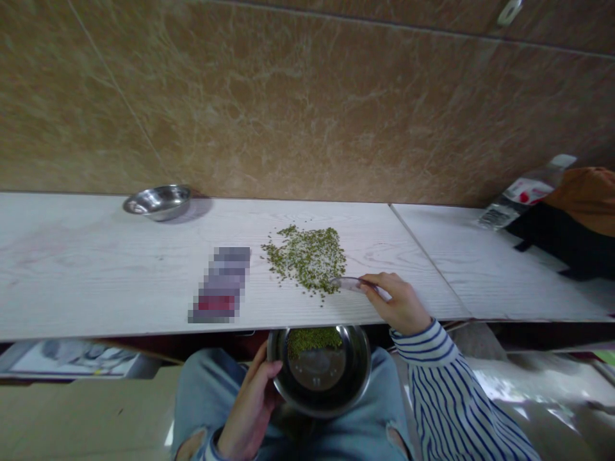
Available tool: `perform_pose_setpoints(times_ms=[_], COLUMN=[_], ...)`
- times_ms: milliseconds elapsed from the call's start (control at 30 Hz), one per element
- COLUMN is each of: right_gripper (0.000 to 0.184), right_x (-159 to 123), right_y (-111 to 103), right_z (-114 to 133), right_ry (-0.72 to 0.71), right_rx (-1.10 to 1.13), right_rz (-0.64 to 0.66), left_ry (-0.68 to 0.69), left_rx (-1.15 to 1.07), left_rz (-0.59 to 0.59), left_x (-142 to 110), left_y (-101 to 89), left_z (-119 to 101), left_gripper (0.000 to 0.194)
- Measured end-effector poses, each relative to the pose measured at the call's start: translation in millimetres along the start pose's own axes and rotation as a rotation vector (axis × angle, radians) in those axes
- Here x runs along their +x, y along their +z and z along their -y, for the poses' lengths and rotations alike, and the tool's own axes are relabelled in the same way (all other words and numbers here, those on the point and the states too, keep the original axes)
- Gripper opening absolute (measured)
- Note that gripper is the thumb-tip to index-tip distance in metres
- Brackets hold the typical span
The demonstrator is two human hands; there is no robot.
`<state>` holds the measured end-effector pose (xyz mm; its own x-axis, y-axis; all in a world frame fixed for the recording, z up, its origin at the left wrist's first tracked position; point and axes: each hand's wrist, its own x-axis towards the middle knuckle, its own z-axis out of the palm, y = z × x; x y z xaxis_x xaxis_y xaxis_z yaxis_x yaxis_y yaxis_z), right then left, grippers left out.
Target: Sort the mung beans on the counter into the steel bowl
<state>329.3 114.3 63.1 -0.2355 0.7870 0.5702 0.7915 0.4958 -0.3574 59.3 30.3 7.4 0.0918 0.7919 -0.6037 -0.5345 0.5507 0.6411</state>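
Note:
Small green beans, like mung beans (pixel 312 256), are spread in a loose patch on the white table (pixel 394 256). My right hand (pixel 396 301) pinches a thin, clear, flat strip like a ruler (pixel 350 283), whose far end touches the patch's lower right edge. Below the table edge, my left hand (pixel 257 397) grips the left rim of a steel bowl (pixel 319 406), thumb over the rim. Inside the bowl, more green beans (pixel 312 339) lie along the side nearest the table. The bowl rests at my lap, partly under the table edge.
A smaller steel bowl (pixel 161 203) sits at the back left by the wall. A pixelated, phone-shaped object (pixel 221 285) lies left of the beans. At the far right, a plastic bottle (pixel 526 192) leans against a black and brown bag (pixel 571 224). A seam crosses the tabletop.

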Motion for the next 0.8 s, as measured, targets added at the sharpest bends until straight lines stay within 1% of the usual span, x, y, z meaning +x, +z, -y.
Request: perform_pose_setpoints(times_ms=[133,300,633,800], right_gripper=[0.016,0.017,0.017,0.017], right_x=[-2.7,-5.8,-12.0,-16.1], right_y=[-2.7,-5.4,-7.6,-11.8], right_z=[4.1,6.4,6.1,7.4], right_ry=[0.006,0.021,0.027,0.037], right_rx=[-0.015,-0.021,-0.068,-0.076], right_rz=[0.034,0.02,0.042,0.012], left_ry=[-0.004,-0.008,-0.016,-0.016], left_rx=[0.012,0.009,-0.004,-0.006], left_rz=[-0.011,0.002,-0.004,-0.012], left_x=[-0.3,-1.7,1.0,1.4], left_y=[0.6,-0.3,-0.8,0.0], left_z=[-0.2,-0.1,0.8,0.9], left_gripper=[0.057,0.059,0.058,0.056])
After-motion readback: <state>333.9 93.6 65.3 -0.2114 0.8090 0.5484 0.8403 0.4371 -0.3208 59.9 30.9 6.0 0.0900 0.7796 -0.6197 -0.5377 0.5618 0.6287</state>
